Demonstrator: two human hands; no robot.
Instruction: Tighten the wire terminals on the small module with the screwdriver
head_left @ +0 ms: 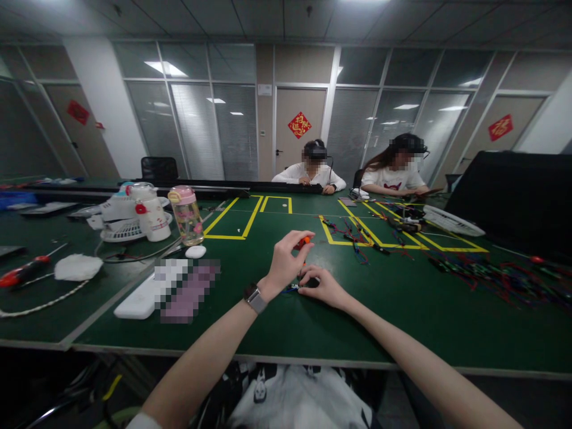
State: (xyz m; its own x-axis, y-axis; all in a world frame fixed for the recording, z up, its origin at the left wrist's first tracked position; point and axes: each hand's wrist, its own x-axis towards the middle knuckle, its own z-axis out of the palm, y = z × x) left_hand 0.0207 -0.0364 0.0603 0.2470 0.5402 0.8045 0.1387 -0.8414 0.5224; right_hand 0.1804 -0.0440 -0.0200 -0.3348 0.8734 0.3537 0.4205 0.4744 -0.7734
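Observation:
My left hand (286, 262), with a watch on its wrist, is closed around the red handle of a small screwdriver (304, 242) held upright over the green table (339, 322). My right hand (322, 285) lies just right of it, fingers pinched on a small dark part (295, 288) with blue bits that rests on the table under the screwdriver tip. Both hands touch each other at the table's middle.
A white power bank (140, 301) lies at the left, with a pink-lidded bottle (186, 215), a white bottle (151, 214) and a fan (117, 221) behind. A red screwdriver (24, 272) lies far left. Coloured wires (496, 275) spread at the right. Two people sit across the table.

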